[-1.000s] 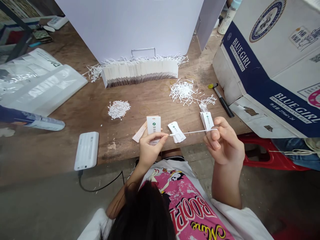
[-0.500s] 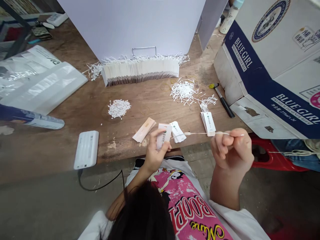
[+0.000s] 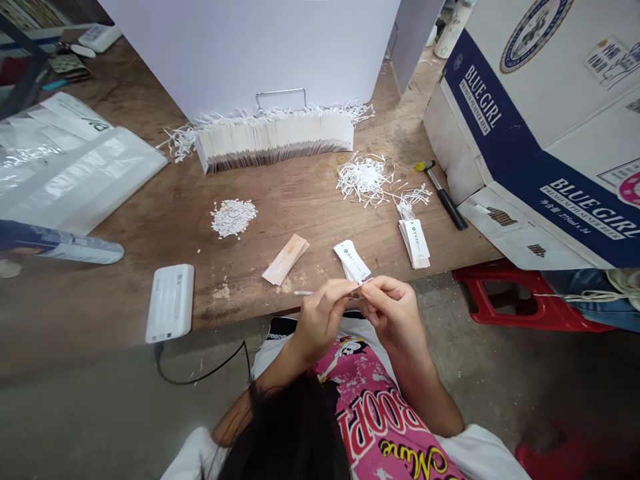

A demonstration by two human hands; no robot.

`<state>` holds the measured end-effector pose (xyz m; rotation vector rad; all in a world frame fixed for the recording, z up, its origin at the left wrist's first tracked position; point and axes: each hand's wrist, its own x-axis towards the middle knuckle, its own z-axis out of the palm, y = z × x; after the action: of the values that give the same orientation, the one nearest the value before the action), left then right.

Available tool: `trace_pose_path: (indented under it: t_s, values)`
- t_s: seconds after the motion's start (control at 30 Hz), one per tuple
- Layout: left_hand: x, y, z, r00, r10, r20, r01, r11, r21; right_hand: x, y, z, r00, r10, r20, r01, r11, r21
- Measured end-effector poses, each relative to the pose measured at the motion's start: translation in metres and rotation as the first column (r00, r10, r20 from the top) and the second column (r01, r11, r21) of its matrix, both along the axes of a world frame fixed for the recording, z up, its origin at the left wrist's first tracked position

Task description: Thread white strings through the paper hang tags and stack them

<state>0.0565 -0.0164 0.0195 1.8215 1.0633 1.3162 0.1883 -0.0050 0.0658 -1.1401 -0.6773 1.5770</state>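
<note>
At the table's front edge my two hands meet, fingertips nearly touching. My left hand (image 3: 324, 312) is closed on paper hang tags, now turned almost edge-on, with a pale end (image 3: 303, 293) poking out at the left. My right hand (image 3: 393, 308) pinches a white hang tag string at the tags; most of it is hidden by the fingers. Just beyond lies a small fanned stack of white tags (image 3: 351, 260). To its left is a pinkish stack of tags (image 3: 286, 260); to its right, a bundle of strung tags (image 3: 415, 241).
Loose white strings (image 3: 363, 177) and a heap of small white pieces (image 3: 233, 218) lie farther back. Behind them runs a long row of strung tags (image 3: 275, 140). A small hammer (image 3: 445, 197) rests beside a beer carton (image 3: 510, 140). A power bank (image 3: 171, 303) sits at left.
My right hand has come left and down from the outstretched string to my left hand. The tags in my left hand have tilted from face-up to nearly edge-on.
</note>
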Motion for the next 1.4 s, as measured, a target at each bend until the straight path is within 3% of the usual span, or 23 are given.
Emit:
trace_pose_path:
  t_s: [0.17, 0.3, 0.37, 0.5, 0.6, 0.73, 0.87, 0.97, 1.07, 1.17, 1.27, 1.4]
  values:
    - [0.001, 0.004, 0.001, 0.996, -0.084, 0.031, 0.082, 0.994, 0.069, -0.003, -0.009, -0.004, 0.990, -0.128, 0.056, 0.124, 0.991, 0.058]
    - [0.000, 0.005, 0.003, 0.964, -0.229, 0.134, 0.216, 0.971, 0.101, -0.004, -0.015, -0.010, 0.939, -0.313, 0.144, 0.260, 0.919, 0.296]
    - [-0.002, 0.005, 0.003, 0.946, -0.279, 0.163, 0.267, 0.959, 0.095, 0.001, -0.017, -0.013, 0.924, -0.326, 0.200, 0.227, 0.888, 0.400]
    - [-0.005, 0.004, 0.001, 0.929, -0.319, 0.189, 0.323, 0.946, 0.009, 0.013, -0.016, -0.014, 0.925, -0.141, 0.352, -0.040, 0.887, 0.461]
    - [-0.007, 0.002, -0.003, 0.935, -0.301, 0.187, 0.322, 0.942, -0.094, 0.019, -0.014, -0.010, 0.948, -0.176, 0.266, 0.032, 0.882, 0.470]
    - [-0.008, 0.001, -0.011, 0.968, -0.211, 0.135, 0.244, 0.918, -0.312, 0.026, -0.014, 0.007, 0.979, -0.198, 0.053, 0.157, 0.889, 0.431]
    - [-0.006, 0.000, -0.013, 0.980, -0.164, 0.113, 0.199, 0.836, -0.512, 0.036, -0.018, 0.021, 0.998, -0.065, -0.019, 0.067, 0.916, 0.396]
    - [-0.004, 0.001, -0.010, 0.964, -0.149, 0.222, 0.256, 0.760, -0.597, 0.041, -0.019, 0.022, 0.999, 0.001, -0.038, 0.011, 0.950, 0.312]
    - [-0.003, 0.002, -0.005, 0.909, -0.108, 0.402, 0.363, 0.681, -0.636, 0.041, -0.019, 0.012, 0.998, 0.039, -0.047, -0.033, 0.990, 0.136]
    - [-0.003, 0.002, -0.001, 0.887, -0.052, 0.459, 0.383, 0.637, -0.669, 0.041, -0.021, -0.007, 0.990, 0.136, -0.025, -0.137, 0.990, -0.035]
    - [0.001, 0.002, 0.000, 0.932, 0.003, 0.361, 0.269, 0.663, -0.699, 0.040, -0.027, -0.029, 0.978, 0.207, 0.005, -0.204, 0.969, -0.140]
    - [0.008, 0.000, 0.001, 0.978, 0.090, 0.187, 0.071, 0.702, -0.709, 0.039, -0.032, -0.044, 0.986, 0.157, 0.063, -0.152, 0.985, -0.087]
